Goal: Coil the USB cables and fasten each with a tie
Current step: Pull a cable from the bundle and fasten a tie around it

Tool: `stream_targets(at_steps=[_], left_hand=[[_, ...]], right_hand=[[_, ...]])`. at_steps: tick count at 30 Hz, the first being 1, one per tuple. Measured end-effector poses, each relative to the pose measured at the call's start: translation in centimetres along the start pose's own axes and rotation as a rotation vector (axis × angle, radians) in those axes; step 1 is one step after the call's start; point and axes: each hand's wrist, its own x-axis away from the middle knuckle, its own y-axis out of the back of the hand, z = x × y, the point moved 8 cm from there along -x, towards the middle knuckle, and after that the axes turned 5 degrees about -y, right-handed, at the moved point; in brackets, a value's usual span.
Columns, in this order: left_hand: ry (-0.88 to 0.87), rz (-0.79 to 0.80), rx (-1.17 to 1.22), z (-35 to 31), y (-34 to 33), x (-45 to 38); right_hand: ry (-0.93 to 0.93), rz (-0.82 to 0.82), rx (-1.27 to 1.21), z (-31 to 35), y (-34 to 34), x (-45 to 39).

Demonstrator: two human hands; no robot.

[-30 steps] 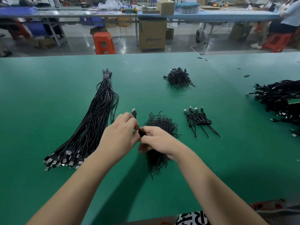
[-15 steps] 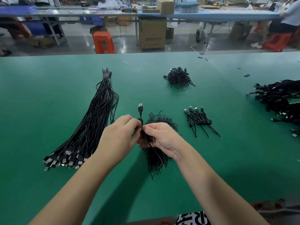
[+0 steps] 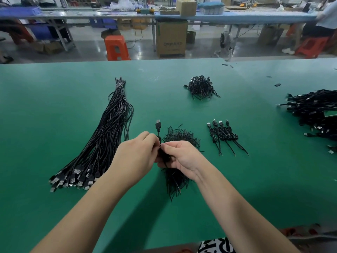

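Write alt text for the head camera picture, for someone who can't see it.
Two bare hands, left hand and right hand, meet over a green table and hold a coiled black USB cable with its plug pointing up. A long bundle of straight cables lies to the left, a pile of ties sits behind the hands, and four finished coils lie to the right.

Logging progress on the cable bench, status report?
Left hand and right hand both gripping one coiled USB cable, plug up. Tie pile behind hands. Nothing in the way.
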Motion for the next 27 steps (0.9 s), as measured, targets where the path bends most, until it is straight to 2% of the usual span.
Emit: stream_targets(at_steps=[4,6,10,12,14,15,18,23,27], left_hand=[[-0.038,-0.005,-0.055,-0.4,0.2,0.0],[0.014,0.0,0.024,0.1,0.1,0.2],[0.321,-0.022,0.387,3.3,-0.8,0.6],[0.508,-0.052,0.699,4.6,-1.8,1.1],[0.628,-0.044,0.983,4.6,-2.9,1.5],[0.632,-0.03,1.014,4.3,-3.0,1.5],[0.517,-0.008,0.747,3.9,-2.2,1.1],[0.308,-0.03,0.43,2.5,-0.3,0.4],[0.05,0.009,0.212,0.7,0.0,0.1]], right_hand=[[-0.032,0.017,-0.009,-0.2,0.3,-0.2],[-0.048,0.063,-0.044,-0.2,0.4,-0.3],[0.085,0.114,-0.03,1.0,0.5,0.1],[0.197,0.121,0.068,1.7,0.2,0.3],[0.32,0.053,0.186,2.6,0.1,0.4],[0.371,-0.012,0.221,3.0,0.4,0.3],[0.39,-0.163,0.314,3.1,1.2,-0.1],[0.339,-0.124,0.298,2.5,1.2,0.0],[0.25,-0.129,0.261,1.9,1.1,-0.3]])
